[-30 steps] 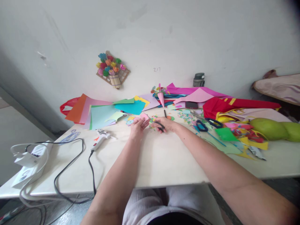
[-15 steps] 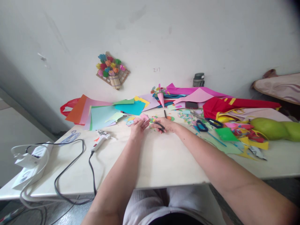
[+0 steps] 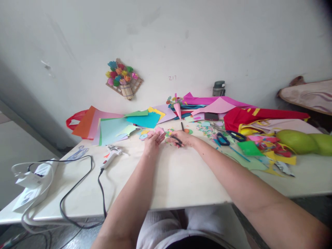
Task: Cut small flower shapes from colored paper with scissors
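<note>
Between the fingers of my left hand [image 3: 153,142] is a small piece of pink paper [image 3: 160,130], its upper part showing past the fingertips. My right hand [image 3: 184,138] is closed on a pair of black-handled scissors [image 3: 176,140]; the fingers cover part of the handles, and the blades point toward the pink paper. Whether blades and paper touch, I cannot tell. Around both hands lie small cut paper bits [image 3: 144,135] in several colours. A black pen [image 3: 182,126] lies just beyond my right hand.
To the left are a hot glue gun [image 3: 111,159] with a black cord and a white power strip [image 3: 36,188]. Coloured paper sheets [image 3: 114,129] lie behind. On the right are blue-handled scissors [image 3: 223,139], a phone [image 3: 211,116], paper scraps [image 3: 281,157] and a red cloth [image 3: 249,119].
The scissor handles in my right hand have shifted slightly and look closer together. My left hand stays almost in place with the pink paper. The view has moved a little.
</note>
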`<action>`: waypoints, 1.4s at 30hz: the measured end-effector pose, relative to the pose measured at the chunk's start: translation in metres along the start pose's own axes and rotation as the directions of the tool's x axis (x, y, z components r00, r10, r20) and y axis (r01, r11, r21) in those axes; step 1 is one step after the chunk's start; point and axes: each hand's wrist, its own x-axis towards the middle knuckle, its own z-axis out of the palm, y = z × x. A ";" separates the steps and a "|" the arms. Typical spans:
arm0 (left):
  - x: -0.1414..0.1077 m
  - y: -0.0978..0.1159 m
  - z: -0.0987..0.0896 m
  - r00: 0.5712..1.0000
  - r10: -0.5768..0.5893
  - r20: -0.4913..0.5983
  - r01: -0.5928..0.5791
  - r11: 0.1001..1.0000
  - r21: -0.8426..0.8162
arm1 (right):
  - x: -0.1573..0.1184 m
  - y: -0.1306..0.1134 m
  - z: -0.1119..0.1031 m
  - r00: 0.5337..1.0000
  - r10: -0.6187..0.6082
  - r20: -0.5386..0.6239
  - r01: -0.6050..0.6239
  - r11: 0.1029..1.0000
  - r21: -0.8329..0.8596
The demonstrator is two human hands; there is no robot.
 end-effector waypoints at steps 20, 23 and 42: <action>0.002 -0.002 -0.002 1.000 -0.001 -0.009 0.000 0.999 -0.046 | 0.000 -0.004 0.003 0.998 0.050 -0.025 -0.049 0.999 0.023; 0.002 -0.002 -0.001 1.000 -0.005 -0.013 0.005 0.998 -0.055 | 0.001 -0.003 0.003 0.998 0.057 -0.029 -0.056 0.998 0.033; 0.001 0.001 0.001 0.998 -0.055 -0.023 0.053 0.996 -0.074 | 0.001 -0.005 0.004 0.996 0.076 -0.037 -0.071 0.992 0.104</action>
